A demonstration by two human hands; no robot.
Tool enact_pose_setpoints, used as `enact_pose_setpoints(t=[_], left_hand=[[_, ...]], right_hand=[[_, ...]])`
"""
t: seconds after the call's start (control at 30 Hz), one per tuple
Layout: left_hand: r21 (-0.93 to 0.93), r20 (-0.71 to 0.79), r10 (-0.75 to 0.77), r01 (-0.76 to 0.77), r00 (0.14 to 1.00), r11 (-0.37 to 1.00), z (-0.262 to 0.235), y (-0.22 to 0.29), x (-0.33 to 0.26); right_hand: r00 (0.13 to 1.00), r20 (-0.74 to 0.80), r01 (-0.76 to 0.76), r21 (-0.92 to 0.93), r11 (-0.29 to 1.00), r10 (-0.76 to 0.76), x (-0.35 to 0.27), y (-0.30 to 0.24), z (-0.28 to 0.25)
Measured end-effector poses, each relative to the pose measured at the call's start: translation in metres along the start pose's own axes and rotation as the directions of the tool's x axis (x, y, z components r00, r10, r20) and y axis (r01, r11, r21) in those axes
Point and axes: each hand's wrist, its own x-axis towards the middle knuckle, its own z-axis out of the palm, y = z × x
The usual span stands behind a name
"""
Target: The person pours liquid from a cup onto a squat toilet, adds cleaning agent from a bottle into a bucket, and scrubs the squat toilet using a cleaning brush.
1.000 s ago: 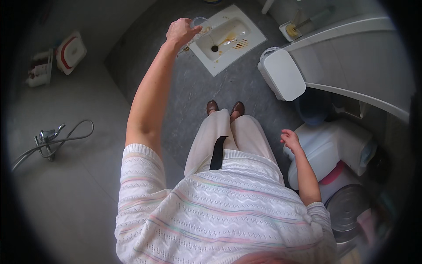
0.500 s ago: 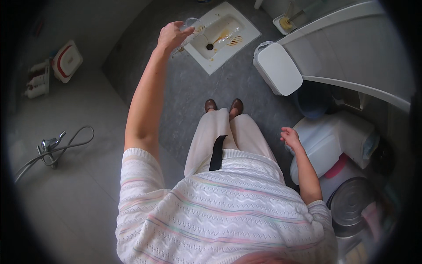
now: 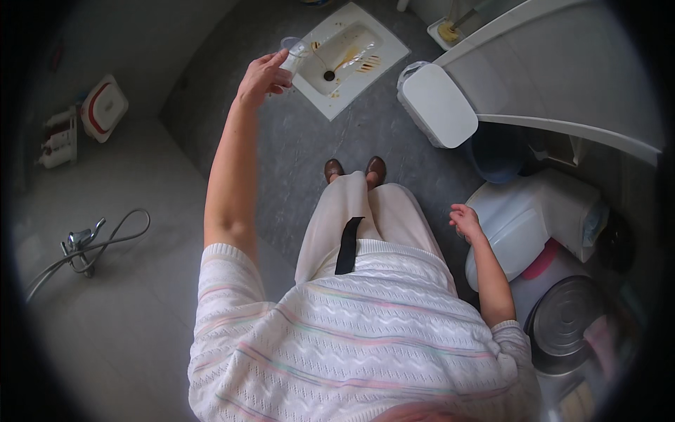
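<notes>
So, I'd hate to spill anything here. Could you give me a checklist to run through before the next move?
1. Clear cup gripped by left hand: ok.
2. Cup's contents: cannot tell, too faint.
3. Right hand free: ok, nothing visible in it.
4. Squat pan clean: not ok, brown and yellow stains.
5. Drain hole uncovered: ok.
6. Brown shoes off the pan: ok.

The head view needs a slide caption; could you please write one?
Left hand holding a clear cup near a stained white squat toilet; right hand apart.
</notes>
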Motion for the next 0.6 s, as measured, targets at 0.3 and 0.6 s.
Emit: enact_pose_setpoints(t=[0.3,0.6], left_hand=[[-0.426,0.147,0.069,0.001,0.987,0.905,-0.001,-0.023,-0.002],[-0.461,0.265,0.166,-0.027,0.950,0.887,-0.001,-0.043,-0.004]], right_hand=[[1.000,-0.005,0.013,-0.012,1.000,-0.013,-0.005,-0.001,0.008],[0.998,-0.062,-0.001,0.024,1.000,0.002,-0.019,-0.004,0.028]])
